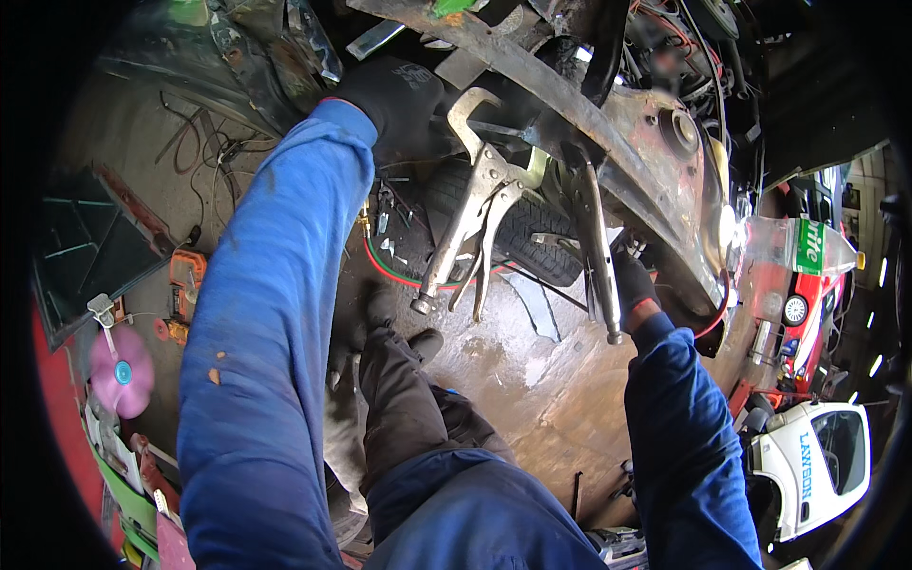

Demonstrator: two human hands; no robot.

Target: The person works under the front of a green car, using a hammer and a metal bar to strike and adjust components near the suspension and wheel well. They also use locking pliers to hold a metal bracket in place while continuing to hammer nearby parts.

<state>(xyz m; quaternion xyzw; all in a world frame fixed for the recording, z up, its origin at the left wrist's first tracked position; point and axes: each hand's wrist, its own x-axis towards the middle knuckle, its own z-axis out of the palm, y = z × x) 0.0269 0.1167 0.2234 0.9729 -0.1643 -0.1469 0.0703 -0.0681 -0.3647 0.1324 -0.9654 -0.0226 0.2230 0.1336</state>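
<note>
My left hand (389, 100), in a black glove, reaches to the rusty car frame at top, left of a large silver locking clamp (480, 214); its fingers are hidden. That clamp hangs on the metal beam (551, 81) with its handles pointing down. A second silver locking clamp (594, 252) hangs just to its right. My right hand (638, 283), also gloved, is low behind this second clamp, its fingers curled round something metal that I cannot make out. A tyre (456, 195) lies beneath, with red and green hoses (399, 271) running across.
A clear plastic bottle (769, 247) sticks out at right, near a white car door (812, 465) and a red vehicle (807, 323). A pink fan (133, 375), orange power tool (188, 285), cables (204, 161) and dark panels (95, 237) are at left. My legs stand below.
</note>
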